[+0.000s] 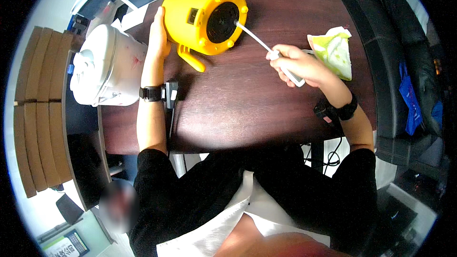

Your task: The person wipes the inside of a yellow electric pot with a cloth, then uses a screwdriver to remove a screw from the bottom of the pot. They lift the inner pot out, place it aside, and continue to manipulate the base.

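Observation:
A round yellow appliance lies tipped on its side, showing small knobby feet, a socket in its wall and a yellow handle below. A round black panel fills its underside. My left hand braces the appliance's left side, the fingers pressed along it and partly hidden. In my closed right hand is a thin-rod tool with a white grip. The rod's tip reaches the right edge of the black panel. Next to my right hand lies a crumpled green-and-white cloth.
A large white lidded bucket stands left of my left forearm on the dark wooden table. Flattened cardboard is stacked farther left. A black sofa flanks the table's right side, with a blue bag on it. Cables hang below the table edge.

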`<state>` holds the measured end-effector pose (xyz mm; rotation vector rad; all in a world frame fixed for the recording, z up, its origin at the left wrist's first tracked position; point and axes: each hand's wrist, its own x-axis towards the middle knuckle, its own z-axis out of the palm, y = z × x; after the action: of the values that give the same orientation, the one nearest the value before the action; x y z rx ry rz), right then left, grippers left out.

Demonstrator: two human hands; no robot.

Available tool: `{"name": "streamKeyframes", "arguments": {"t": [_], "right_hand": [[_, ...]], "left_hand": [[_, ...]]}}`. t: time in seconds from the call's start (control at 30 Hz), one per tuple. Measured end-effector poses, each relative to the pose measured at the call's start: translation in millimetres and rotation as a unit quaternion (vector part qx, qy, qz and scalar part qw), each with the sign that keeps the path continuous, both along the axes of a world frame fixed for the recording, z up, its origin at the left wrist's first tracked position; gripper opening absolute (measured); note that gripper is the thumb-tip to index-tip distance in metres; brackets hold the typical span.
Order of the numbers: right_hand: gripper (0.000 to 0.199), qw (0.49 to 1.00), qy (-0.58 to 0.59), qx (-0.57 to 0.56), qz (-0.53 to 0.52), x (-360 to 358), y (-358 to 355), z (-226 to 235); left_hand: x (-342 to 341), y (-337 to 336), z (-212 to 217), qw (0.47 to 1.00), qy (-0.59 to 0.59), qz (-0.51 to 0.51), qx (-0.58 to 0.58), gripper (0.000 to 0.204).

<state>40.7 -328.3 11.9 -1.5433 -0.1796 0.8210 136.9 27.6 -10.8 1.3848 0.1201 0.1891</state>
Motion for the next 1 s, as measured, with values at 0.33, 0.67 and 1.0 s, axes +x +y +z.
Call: {"name": "streamKeyframes", "arguments": {"t": [0.33,0.67,1.0], "right_hand": [[0.033,0.991,0.009,0.133,0.027,3,30,2],[0.032,0.971,0.103,0.217,0.006,16,47,-3],[0.027,0.984,-0.175,-0.025,0.001,18,55,-9]], "left_hand": [[2,10,-5,0.995,0.009,-0.016,-0.098,0.049],[4,18,-7,0.995,0.002,0.013,-0.1,0.042],[12,39,-7,0.996,0.024,0.061,-0.059,0.035]]}}
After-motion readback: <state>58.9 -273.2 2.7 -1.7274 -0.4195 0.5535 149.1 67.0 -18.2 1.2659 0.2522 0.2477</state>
